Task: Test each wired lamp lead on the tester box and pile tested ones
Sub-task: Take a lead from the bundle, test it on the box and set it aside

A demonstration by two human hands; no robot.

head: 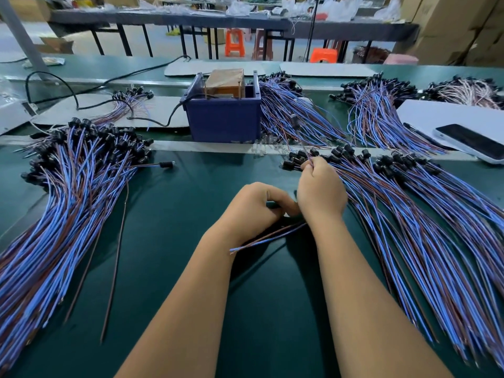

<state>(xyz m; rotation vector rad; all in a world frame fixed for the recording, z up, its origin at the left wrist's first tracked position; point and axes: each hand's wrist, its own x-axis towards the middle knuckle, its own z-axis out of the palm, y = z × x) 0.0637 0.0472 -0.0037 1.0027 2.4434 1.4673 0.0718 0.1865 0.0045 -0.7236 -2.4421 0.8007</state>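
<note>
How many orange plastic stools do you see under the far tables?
2. One orange stool stands upright under the far table, left of centre. A second, lower orange stool is to its right, its legs hidden behind the green workbench. Others may be hidden.

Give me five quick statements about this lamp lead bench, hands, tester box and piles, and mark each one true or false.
1. The tester box is blue and sits beyond the hands. True.
2. The right hand pinches wires at the near right pile. True.
3. The phone lies left of the tester box. False: it lies far right, on a white sheet.
4. The left hand lies flat and open on the mat. False: its fingers are curled, with a blue and brown lead trailing from it.
5. A large pile of leads lies on the left. True.
</note>
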